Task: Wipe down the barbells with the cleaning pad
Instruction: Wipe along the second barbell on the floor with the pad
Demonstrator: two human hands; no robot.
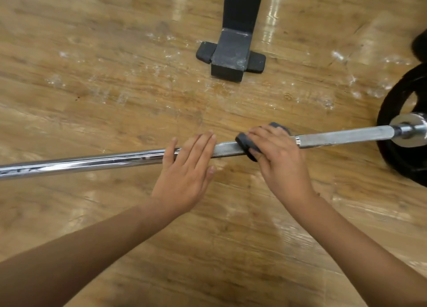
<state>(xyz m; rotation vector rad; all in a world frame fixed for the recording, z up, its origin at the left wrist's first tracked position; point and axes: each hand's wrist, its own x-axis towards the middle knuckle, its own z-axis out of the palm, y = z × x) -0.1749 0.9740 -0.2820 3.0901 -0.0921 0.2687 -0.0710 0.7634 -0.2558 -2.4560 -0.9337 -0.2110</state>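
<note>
2 hands on 1 barbell (92,161). The bar runs from the 9 o'clock edge to the 3 o'clock edge, tilted slightly up toward 3, over a wooden floor (92,76). It's smooth chrome on the 9 o'clock stretch and knurled steel from centre toward 3.

My right hand (279,161) is just to the 3 o'clock side of centre, fingers curled down over the dark grey cleaning pad (245,142), gripping it. The pad is folded around the knurled shaft, touching it. 1 edge sticks out at the 9 o'clock side of my fingers, and another bit shows past my knuckles at 12 o'clock. My thumb is hidden under the hand, so I can't tell where it sits.

My left hand (187,170) is at centre, just to the 9 o'clock side of the pad, close but not touching it. Its fingers are straight and together, laid flat across the bar and pointing to about 1 o'clock, thumb loose on the near side. It holds nothing, just rests where smooth meets knurl.

At 3 o'clock the shaft meets a shiny collar (409,129) with a black weight plate (397,149) behind it, cut off by the edge. At 12 o'clock, well apart from the bar, a black steel upright's foot (228,57) stands on the floor, with a flat dark tab out each side. White scuff marks surround that foot.
</note>
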